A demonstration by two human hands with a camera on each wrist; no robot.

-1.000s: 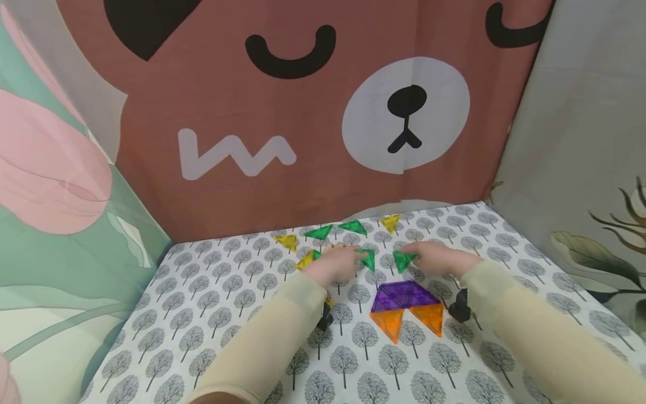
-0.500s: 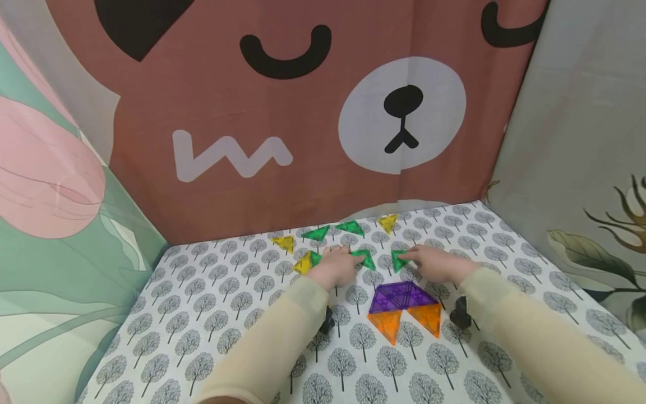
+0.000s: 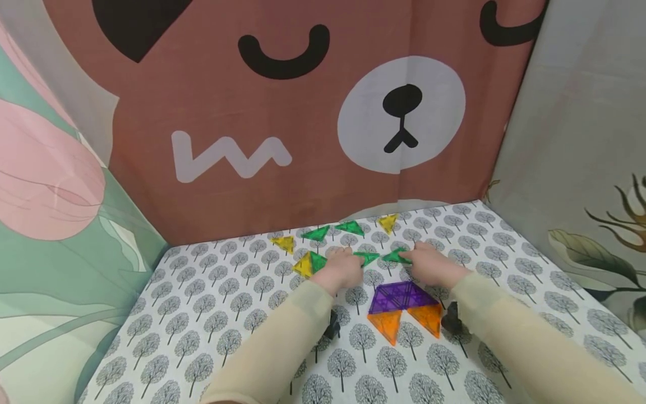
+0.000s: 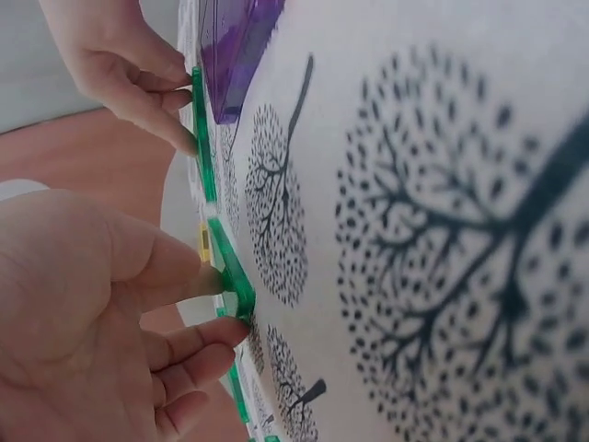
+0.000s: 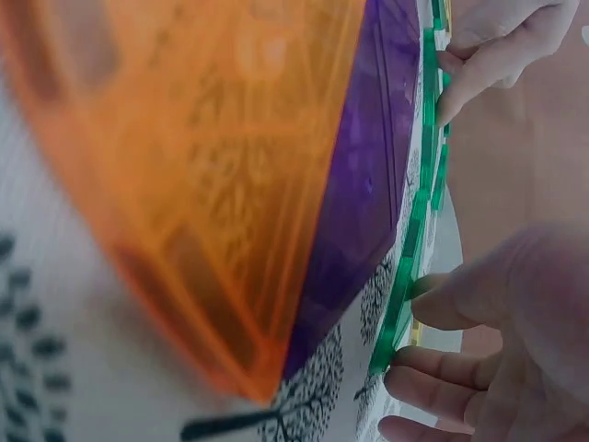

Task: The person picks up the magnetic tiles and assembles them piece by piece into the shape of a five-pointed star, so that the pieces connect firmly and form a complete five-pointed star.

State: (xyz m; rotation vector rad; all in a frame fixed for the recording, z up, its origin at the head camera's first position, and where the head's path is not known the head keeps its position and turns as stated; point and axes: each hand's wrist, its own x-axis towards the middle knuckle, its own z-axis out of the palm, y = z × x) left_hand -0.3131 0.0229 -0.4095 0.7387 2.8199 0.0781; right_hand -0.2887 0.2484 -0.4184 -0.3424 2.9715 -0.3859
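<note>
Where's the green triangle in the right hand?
In the head view, the green triangle is right of centre, between the right hand and left hand, beyond the purple shape.

The left arm (image 3: 277, 342) and right arm (image 3: 525, 331) reach forward and slant inward, pale sleeves covering them to about the wrists. The left grip (image 3: 343, 268), back upward, pinches with thumb opposite forefinger, its other fingers (image 4: 195, 373) bent beside it. The right grip (image 3: 433, 264) faces it, near but apart, also pinching between thumb and fingers; its outermost finger seems bent, though the wrist view crops that side.
</note>
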